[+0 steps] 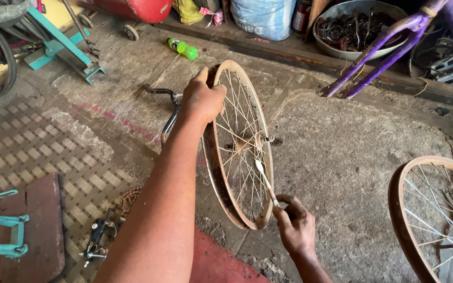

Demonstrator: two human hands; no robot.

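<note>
Bare wheel rim (237,147) stands upright on the floor (342,157), w/ left hand (203,99) clamped on top to steady it; right hand (295,225) pinches a thin tool (266,181), prob. a brush, into the spokes.

Things lying around on the floor of a bicycle repair shop

A second rusty wheel (436,220) stands at the right edge, well apart from a purple bicycle frame (389,47) that leans at the upper right. Behind this frame there is a metal basin (325,37) full of dark metal parts, and beside it a blue-white sack (263,18). A green plastic bottle (183,48) lies on the concrete near a red tank on small wheels (137,10). A bent handlebar (168,107) rests on the floor in the middle. A turquoise stand (61,44) is at the upper left, a dark red board (40,230) lies on a lattice mat (22,152) at the lower left
</note>
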